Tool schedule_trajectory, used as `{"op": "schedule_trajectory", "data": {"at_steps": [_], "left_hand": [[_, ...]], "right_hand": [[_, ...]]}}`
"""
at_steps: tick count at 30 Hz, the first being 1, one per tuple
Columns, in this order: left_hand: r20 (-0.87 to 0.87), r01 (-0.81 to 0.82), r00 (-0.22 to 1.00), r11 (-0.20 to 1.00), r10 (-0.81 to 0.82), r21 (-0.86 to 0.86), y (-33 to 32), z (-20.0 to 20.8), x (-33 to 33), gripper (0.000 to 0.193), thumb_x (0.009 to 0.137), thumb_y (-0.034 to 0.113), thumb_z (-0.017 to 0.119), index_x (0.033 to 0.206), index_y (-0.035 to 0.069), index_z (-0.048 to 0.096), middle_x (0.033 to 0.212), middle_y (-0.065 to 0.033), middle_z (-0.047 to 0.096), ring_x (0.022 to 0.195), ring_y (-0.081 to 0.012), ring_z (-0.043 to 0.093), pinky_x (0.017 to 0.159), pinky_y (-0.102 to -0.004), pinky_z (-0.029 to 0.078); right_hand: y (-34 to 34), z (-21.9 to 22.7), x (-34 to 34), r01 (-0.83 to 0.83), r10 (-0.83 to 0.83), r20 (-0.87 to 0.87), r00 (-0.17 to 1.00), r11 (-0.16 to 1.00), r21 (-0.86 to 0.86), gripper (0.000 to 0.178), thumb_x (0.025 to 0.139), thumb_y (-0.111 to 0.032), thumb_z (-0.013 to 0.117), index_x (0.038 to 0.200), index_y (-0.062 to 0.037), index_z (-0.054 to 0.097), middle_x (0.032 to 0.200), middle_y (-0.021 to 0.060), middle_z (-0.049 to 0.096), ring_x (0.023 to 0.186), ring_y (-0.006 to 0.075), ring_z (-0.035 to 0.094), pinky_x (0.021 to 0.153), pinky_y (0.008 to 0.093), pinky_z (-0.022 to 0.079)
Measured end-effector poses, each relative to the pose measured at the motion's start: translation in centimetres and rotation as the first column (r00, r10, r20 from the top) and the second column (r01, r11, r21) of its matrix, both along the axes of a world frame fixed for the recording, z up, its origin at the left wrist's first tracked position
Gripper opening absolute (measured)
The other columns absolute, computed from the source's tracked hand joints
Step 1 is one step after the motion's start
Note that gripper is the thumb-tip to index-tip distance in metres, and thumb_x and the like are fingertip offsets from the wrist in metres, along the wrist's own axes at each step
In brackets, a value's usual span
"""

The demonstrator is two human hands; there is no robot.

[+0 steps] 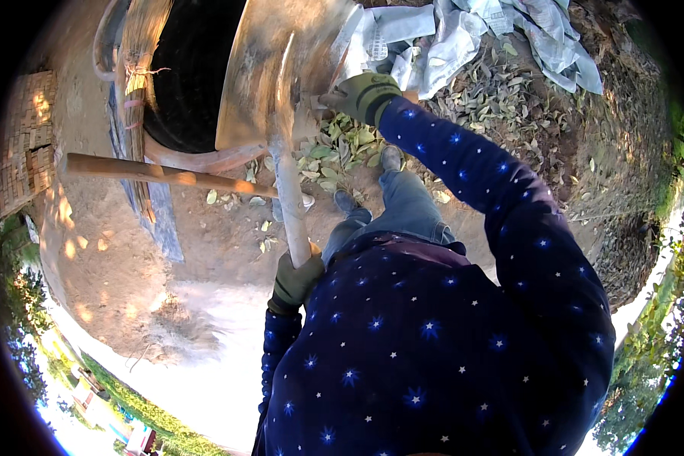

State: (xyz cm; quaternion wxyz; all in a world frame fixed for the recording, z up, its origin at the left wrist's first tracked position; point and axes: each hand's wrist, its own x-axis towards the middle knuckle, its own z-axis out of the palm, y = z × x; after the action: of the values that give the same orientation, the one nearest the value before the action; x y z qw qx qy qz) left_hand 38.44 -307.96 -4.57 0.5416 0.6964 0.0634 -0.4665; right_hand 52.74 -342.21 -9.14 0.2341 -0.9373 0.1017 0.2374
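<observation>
A large shovel with a broad, worn metal blade [247, 83] stands out in front of me, its pale handle [289, 201] running back toward my body. Around the near end of that handle my gloved left hand [296, 281] is closed, beside my hip. My gloved right hand [365, 99] reaches forward to the blade's right edge with its fingers closed. A short brown wooden stick [411, 96] shows past the glove, apparently in its grip; most of it is hidden. Both gloves are dark green.
A wooden pole [167, 175] lies crosswise at left, over a tied straw broom [135, 68]. Behind the blade sits a dark round-mouthed container [190, 68]. Crumpled whitish sacks [463, 38] and dry leaves [509, 106] cover the right ground. Stacked bricks [26, 144] stand far left.
</observation>
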Motion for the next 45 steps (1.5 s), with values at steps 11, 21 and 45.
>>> {"op": "schedule_trajectory", "data": {"at_steps": [11, 21, 45], "left_hand": [[-0.174, -0.091, 0.982, 0.989, 0.069, -0.118, 1.0, -0.3, 0.9, 0.013, 0.085, 0.015, 0.067, 0.088, 0.005, 0.060, 0.072, -0.0011, 0.057, 0.061, -0.0116, 0.054, 0.058, -0.0263, 0.044], [-0.128, -0.037, 0.991, 0.997, 0.028, -0.070, 1.6, -0.8, 1.2, 0.014, 0.085, 0.016, 0.068, 0.091, 0.004, 0.062, 0.073, -0.0015, 0.059, 0.062, -0.0117, 0.056, 0.057, -0.0269, 0.044], [-0.079, -0.026, 0.997, 0.999, 0.024, -0.020, 1.5, -1.5, 1.0, 0.015, 0.085, 0.016, 0.064, 0.092, 0.003, 0.064, 0.072, -0.0019, 0.060, 0.062, -0.0118, 0.057, 0.057, -0.0274, 0.044]], "right_hand": [[6.1, -3.5, -9.1, 0.461, -0.501, -0.156, 0.851, 0.572, 0.679, 0.055, 0.096, -0.041, 0.062, 0.129, -0.0004, 0.048, 0.101, 0.0176, 0.067, 0.090, 0.0241, 0.066, 0.081, 0.0382, 0.051], [10.2, -1.3, -9.6, 0.299, -0.549, 0.127, 0.826, 0.618, 0.727, 0.041, 0.096, -0.028, 0.059, 0.129, -0.0028, 0.058, 0.109, 0.0153, 0.068, 0.100, 0.0296, 0.066, 0.088, 0.0379, 0.050], [11.1, -3.1, -5.6, 0.244, -0.676, 0.337, 0.655, 0.611, 0.753, 0.032, 0.099, -0.015, 0.053, 0.128, -0.0049, 0.061, 0.077, 0.0121, 0.064, 0.068, 0.0168, 0.061, 0.066, 0.0303, 0.051]]}}
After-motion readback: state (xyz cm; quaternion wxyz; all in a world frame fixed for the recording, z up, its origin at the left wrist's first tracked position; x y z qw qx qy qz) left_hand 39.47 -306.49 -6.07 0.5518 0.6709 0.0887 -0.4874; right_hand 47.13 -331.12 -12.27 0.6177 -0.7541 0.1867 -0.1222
